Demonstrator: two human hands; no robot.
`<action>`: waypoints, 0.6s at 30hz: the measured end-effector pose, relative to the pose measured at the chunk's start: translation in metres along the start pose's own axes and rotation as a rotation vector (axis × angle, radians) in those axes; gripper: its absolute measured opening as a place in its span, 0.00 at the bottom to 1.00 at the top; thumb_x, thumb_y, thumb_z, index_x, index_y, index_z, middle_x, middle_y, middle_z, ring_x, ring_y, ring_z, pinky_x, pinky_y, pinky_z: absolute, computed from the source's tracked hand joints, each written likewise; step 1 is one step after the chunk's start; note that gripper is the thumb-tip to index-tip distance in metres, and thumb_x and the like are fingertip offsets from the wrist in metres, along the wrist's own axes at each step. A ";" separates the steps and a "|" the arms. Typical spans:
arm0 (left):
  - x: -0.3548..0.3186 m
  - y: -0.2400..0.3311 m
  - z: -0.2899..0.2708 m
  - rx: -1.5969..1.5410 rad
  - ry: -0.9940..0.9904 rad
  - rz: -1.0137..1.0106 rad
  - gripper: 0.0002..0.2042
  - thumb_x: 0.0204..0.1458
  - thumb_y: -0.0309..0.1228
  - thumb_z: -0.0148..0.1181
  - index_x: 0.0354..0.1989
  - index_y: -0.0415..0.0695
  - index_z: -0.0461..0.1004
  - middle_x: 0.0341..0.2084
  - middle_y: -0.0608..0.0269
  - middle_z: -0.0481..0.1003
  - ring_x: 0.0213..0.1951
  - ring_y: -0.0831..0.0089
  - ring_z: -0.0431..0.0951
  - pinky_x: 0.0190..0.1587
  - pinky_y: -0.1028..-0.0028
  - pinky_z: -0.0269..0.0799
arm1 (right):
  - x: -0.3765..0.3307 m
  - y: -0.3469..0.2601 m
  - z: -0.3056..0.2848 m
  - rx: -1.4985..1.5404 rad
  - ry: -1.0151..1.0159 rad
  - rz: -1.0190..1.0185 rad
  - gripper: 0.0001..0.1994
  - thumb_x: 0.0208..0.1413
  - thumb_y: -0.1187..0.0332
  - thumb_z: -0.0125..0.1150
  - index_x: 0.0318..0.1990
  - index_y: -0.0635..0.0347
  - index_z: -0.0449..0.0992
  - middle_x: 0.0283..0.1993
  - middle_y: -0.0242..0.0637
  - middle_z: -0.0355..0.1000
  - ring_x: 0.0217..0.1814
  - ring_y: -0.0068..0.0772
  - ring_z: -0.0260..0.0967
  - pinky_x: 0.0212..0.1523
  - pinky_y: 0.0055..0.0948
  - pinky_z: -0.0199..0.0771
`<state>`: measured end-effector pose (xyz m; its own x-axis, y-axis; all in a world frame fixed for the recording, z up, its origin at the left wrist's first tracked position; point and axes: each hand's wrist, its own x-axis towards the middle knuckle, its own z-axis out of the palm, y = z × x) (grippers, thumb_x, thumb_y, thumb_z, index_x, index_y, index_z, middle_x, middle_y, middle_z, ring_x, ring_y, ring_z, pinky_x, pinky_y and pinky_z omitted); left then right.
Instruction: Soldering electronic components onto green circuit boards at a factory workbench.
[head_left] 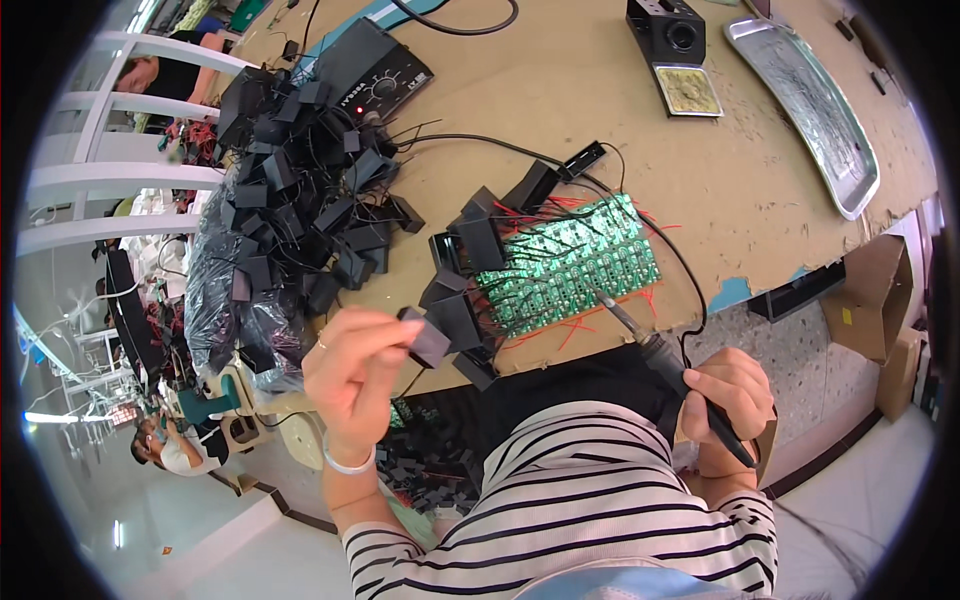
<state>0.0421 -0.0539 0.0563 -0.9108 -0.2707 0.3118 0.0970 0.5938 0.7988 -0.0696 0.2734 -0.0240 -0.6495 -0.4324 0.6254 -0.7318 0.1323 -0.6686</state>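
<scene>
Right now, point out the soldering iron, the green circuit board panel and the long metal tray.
Soldering iron (662,357), head view: front of its dark handle.
Green circuit board panel (570,266), head view: its middle.
Long metal tray (814,112), head view: middle of its inside.

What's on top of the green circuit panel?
Dark wires cross the green circuit panel, and black boxes crowd its left edge. The soldering iron's tip shows over its lower edge; contact is unclear. Whatever the boxes cover is hidden.
</scene>
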 end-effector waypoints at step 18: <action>0.061 -0.020 0.086 0.644 -0.474 0.320 0.07 0.49 0.23 0.66 0.36 0.47 0.76 0.32 0.67 0.72 0.35 0.66 0.75 0.39 0.66 0.64 | -0.001 0.021 0.012 0.065 -0.038 -0.018 0.12 0.38 0.80 0.68 0.35 0.63 0.81 0.26 0.34 0.76 0.22 0.32 0.73 0.24 0.27 0.75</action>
<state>-0.0501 -0.0165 0.0152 -0.9638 0.2431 0.1098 0.2619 0.9404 0.2170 -0.0823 0.2663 -0.0435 -0.6268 -0.4683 0.6227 -0.7277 0.0663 -0.6827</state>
